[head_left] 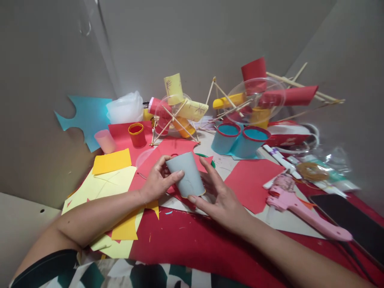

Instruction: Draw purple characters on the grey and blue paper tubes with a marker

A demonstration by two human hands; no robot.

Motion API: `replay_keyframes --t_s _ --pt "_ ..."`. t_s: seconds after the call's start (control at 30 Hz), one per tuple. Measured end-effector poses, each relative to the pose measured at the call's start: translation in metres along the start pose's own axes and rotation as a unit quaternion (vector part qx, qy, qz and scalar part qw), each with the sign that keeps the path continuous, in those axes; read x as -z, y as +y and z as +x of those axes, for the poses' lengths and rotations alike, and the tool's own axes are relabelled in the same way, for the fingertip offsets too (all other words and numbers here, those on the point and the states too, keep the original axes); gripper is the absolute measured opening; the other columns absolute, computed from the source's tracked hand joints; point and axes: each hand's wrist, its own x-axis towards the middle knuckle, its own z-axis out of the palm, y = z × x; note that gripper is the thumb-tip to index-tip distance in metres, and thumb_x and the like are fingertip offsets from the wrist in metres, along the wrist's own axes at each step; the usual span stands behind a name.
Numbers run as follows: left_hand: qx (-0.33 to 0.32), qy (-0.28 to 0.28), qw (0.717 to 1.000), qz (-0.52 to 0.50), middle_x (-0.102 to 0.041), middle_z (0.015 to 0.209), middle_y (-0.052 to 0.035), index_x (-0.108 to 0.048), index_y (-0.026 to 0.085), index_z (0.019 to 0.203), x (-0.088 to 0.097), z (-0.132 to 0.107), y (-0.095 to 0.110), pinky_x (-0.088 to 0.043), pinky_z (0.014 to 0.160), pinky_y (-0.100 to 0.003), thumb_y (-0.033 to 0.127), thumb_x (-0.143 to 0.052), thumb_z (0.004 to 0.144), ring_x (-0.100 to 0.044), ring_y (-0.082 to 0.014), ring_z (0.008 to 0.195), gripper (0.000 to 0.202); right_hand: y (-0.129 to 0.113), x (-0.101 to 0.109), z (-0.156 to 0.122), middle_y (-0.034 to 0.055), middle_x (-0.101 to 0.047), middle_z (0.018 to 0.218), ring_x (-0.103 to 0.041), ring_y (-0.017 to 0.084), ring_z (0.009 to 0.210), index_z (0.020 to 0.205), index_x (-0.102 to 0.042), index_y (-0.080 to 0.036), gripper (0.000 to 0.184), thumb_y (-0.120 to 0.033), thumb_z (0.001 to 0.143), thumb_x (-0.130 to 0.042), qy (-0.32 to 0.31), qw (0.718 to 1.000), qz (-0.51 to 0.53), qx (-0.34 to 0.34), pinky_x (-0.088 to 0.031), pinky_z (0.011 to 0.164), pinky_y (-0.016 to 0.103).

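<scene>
A grey-blue paper-covered cup point(189, 175) is tilted in front of me above red paper. My left hand point(162, 176) grips its left side, thumb across the front and fingers curled behind. On the other side, my right hand point(219, 196) holds the cup with the thumb at its lower edge and the fingers along the right, partly hidden behind it. A yellowish line runs along the cup's lower rim. Beneath and behind it, part of a green ring point(207, 157) shows.
Two joined blue cups point(226, 140), a red cup point(137, 136) and a pink cup point(105, 141) stand behind. Wheel-like stick models point(174, 116) sit farther back. At right lie a pink glue gun point(312, 218), a dark phone-like slab point(348, 220) and plastic packets point(330, 168).
</scene>
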Motion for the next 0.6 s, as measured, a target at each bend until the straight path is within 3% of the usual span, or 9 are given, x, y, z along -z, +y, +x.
replay_keyframes --t_s 0.23,0.4,0.6 --pt "-0.011 -0.037 0.999 0.024 -0.061 0.09 -0.0003 -0.057 0.022 0.107 0.004 -0.002 -0.008 -0.052 0.077 -0.032 0.07 -0.09 0.076 -0.059 -0.018 0.084 0.066 -0.003 0.001 -0.003 0.0236 -0.061 0.162 -0.073 0.038 0.136 0.179 -0.009 -0.029 0.114 -0.057 0.09 -0.074 -0.002 0.999 -0.03 -0.025 -0.064 0.107 0.059" --pt "-0.087 -0.064 0.987 0.117 -0.067 0.104 -0.0063 -0.063 0.022 0.11 0.008 -0.005 -0.014 -0.054 0.089 -0.039 0.066 -0.087 0.082 -0.062 -0.0234 0.096 0.057 0.001 0.001 -0.006 0.0233 -0.057 0.165 -0.077 0.036 0.128 0.178 -0.011 -0.034 0.11 -0.059 0.091 -0.074 0.001 0.999 -0.028 -0.037 -0.069 0.097 0.054" --pt "-0.149 -0.091 0.97 0.172 -0.071 0.106 -0.0092 -0.065 0.02 0.113 0.013 -0.003 -0.018 -0.057 0.092 -0.042 0.067 -0.077 0.091 -0.066 -0.0255 0.097 0.052 0.004 0.002 -0.008 0.0241 -0.051 0.171 -0.073 0.04 0.137 0.177 -0.016 -0.035 0.11 -0.068 0.09 -0.073 0.01 0.998 -0.042 -0.045 -0.067 0.103 0.059"
